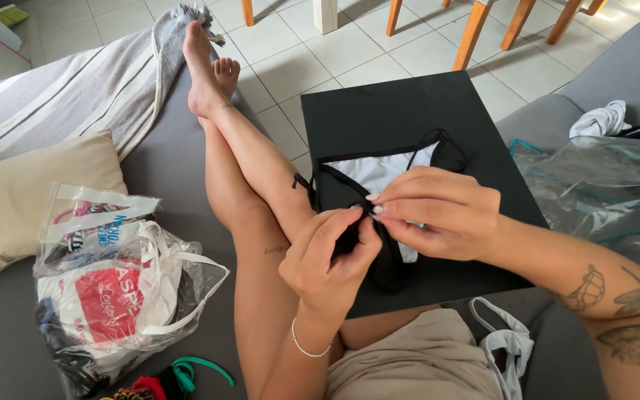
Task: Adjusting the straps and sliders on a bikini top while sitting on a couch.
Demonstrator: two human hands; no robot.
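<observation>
She sits on the sofa (179,170) with legs stretched out, a black board (409,111) resting across her lap as a kind of table. Both hands meet over its near edge. The left hand (327,259) has its fingers (350,230) closed on a black strap (379,259), and the right hand (438,215) pinches the same strap just beside them, fingertips nearly touching. The strap belongs to a black and white garment (379,169) lying flat on the board just beyond the fingers, its other thin straps curling away toward the far side.

To do this fiddly bit well, I would say keep the two pinches close together so the strap stays taut between them, and let the rest of the garment lie flat on the board so nothing twists. Working slowly with the fingertips looks wiser than pulling hard on such a thin strap.

Well off to the left of the hands sits a clear bag (112,281) stuffed with clothes; to the right lies another clear bag (601,185).
</observation>
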